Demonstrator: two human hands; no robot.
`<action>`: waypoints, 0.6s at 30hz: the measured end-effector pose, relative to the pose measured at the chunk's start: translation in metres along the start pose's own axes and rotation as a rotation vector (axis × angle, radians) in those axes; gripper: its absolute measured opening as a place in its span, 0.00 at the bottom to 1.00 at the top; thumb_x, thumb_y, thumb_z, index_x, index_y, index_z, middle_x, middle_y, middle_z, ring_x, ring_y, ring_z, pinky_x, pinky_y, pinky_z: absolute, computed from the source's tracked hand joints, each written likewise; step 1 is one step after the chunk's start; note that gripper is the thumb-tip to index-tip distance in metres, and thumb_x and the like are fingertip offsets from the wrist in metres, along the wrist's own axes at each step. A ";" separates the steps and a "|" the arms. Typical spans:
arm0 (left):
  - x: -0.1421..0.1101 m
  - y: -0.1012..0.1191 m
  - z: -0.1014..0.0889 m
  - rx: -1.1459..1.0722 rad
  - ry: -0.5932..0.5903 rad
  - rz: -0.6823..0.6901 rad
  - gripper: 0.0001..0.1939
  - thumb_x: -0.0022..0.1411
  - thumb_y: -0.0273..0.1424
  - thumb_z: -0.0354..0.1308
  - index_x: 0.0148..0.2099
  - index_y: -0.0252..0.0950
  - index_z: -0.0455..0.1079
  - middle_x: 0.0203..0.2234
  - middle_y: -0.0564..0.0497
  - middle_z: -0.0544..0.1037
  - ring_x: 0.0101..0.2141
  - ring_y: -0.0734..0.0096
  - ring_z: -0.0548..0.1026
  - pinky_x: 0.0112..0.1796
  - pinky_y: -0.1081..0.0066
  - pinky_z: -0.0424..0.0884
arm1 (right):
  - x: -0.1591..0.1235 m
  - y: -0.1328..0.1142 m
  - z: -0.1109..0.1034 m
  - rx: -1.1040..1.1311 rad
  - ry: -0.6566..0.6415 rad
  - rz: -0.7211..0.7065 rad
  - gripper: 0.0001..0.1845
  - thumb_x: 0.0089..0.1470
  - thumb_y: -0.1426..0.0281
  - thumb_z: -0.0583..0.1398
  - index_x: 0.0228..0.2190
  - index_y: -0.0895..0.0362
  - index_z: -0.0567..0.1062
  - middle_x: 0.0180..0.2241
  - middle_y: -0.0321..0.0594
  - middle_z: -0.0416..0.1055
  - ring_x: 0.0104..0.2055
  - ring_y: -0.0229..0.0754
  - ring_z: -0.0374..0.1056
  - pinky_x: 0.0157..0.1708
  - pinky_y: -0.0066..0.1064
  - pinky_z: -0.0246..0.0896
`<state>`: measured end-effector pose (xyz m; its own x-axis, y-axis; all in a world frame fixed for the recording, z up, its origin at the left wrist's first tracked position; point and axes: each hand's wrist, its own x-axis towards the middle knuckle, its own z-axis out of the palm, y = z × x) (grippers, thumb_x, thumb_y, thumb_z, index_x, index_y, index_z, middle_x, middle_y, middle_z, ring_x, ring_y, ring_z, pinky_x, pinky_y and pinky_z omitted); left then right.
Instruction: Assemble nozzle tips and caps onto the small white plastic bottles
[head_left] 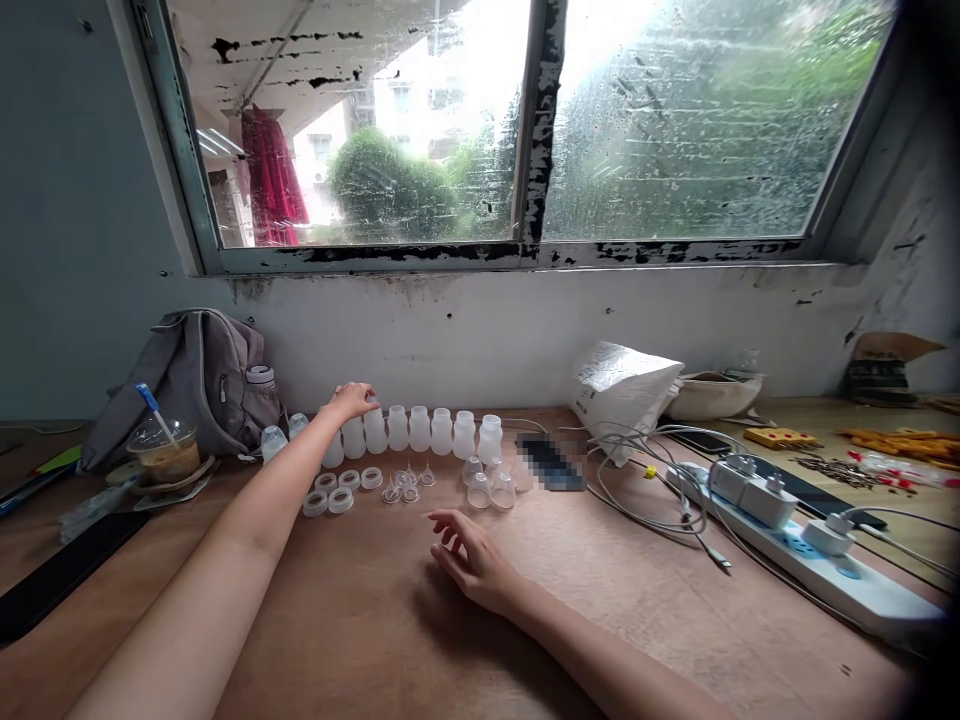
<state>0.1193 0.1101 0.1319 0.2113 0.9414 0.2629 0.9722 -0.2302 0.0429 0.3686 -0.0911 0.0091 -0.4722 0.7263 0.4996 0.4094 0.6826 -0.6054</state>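
My left hand [351,402] reaches to the back row of frosted baby bottles [442,432], its fingers closed around the neck of one bottle [375,432]. My forearm hides part of the row. At the row's left end, a bottle [274,442] wears a clear domed cap. In front lie several white screw rings [341,499], clear nipples [409,488] and clear domed caps [502,489]. My right hand [472,562] hovers low over or rests on the table in front of the nipples, fingers loosely bent and apart, holding nothing.
A grey backpack [199,375] and an iced drink cup [163,455] are at the left. To the right are a phone [555,465], partly blurred, a white bag [626,390], tangled white cables [637,510] and a power strip [810,550] with chargers. The window wall bounds the table [360,620].
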 end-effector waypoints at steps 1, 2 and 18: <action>0.000 0.000 0.000 -0.003 -0.001 0.005 0.19 0.51 0.42 0.50 0.43 0.40 0.67 0.39 0.47 0.74 0.42 0.59 0.68 0.42 0.64 0.60 | 0.000 0.000 0.000 0.002 -0.001 -0.001 0.16 0.52 0.68 0.52 0.45 0.54 0.60 0.35 0.41 0.65 0.33 0.37 0.62 0.32 0.30 0.61; -0.001 0.001 0.001 -0.005 -0.001 0.010 0.19 0.51 0.42 0.50 0.43 0.39 0.67 0.39 0.47 0.74 0.42 0.58 0.68 0.42 0.63 0.60 | 0.000 0.000 0.000 0.004 -0.002 -0.002 0.16 0.52 0.68 0.52 0.45 0.54 0.61 0.35 0.41 0.65 0.33 0.37 0.62 0.32 0.30 0.61; -0.083 0.024 0.018 -0.039 0.293 0.108 0.12 0.59 0.36 0.43 0.39 0.37 0.63 0.40 0.48 0.66 0.41 0.63 0.66 0.42 0.66 0.61 | 0.001 0.006 0.006 -0.028 0.035 -0.009 0.14 0.52 0.70 0.51 0.43 0.55 0.62 0.34 0.40 0.64 0.31 0.36 0.62 0.30 0.28 0.60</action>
<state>0.1270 0.0310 0.0940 0.2693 0.8010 0.5347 0.9399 -0.3395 0.0351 0.3658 -0.0866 0.0019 -0.4487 0.7224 0.5261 0.4270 0.6904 -0.5839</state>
